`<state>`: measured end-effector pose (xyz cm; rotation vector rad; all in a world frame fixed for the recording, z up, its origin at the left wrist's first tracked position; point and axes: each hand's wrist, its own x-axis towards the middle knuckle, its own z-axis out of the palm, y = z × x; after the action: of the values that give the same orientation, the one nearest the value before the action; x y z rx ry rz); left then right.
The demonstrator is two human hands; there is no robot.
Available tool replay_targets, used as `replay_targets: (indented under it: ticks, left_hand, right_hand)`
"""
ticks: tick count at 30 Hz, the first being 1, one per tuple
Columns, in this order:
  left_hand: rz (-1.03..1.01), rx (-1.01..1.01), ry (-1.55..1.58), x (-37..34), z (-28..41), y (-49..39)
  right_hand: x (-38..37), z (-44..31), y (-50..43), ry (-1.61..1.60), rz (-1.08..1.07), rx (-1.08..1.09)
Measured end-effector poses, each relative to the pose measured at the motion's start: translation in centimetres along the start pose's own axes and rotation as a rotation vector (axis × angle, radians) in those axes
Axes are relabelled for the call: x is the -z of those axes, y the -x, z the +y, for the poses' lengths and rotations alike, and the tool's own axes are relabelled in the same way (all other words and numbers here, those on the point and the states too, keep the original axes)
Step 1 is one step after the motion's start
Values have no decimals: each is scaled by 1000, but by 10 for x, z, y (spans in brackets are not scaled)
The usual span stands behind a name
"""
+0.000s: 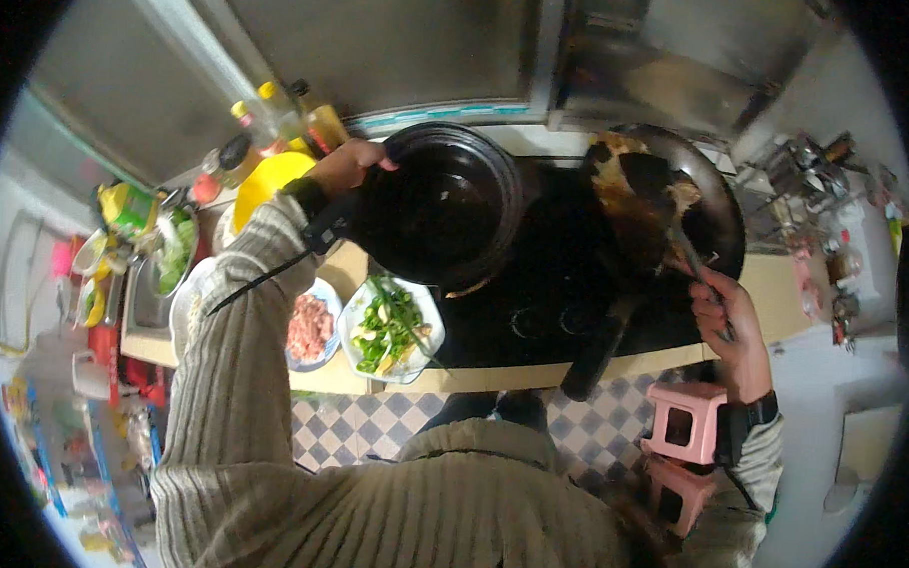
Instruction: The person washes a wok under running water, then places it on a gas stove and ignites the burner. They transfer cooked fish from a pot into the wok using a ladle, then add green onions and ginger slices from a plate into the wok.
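My left hand (357,166) grips the rim of a dark round pot (446,201), which looks tilted over the left part of a black cooktop (529,287). In my right hand (727,320) is the handle of a metal cooking utensil (699,266); its far end reaches into a frying pan (717,180). Browned food (627,189) lies in that pan, partly blurred and in shadow. The pan's black handle (594,364) points towards me.
Left of the cooktop stand a plate of cut green vegetables (393,334), a bowl of ground meat (310,328), a yellow bowl (270,184) and several bottles (325,125). Utensils (804,176) crowd the right side. Pink stools (686,420) stand below the counter edge.
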<state>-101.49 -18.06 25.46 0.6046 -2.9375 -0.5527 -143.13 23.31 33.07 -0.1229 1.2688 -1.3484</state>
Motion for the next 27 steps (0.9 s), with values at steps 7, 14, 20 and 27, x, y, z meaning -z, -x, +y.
replay_targets:
  ticks: [7,14,20,27]
  left_hand:
    - [-40,958,587,-8,-23,-56]
    - [-42,627,410,-1,-7,-56]
    - [568,188,-294,-8,156,-41]
    - [45,405,642,-75,310,-15]
  right_hand:
    - [-21,4,-1,49,38,51]
    - [-18,7,0,224,87,120]
    - [11,-19,8,85,2,11]
    - [30,-38,28,38,-339,-222]
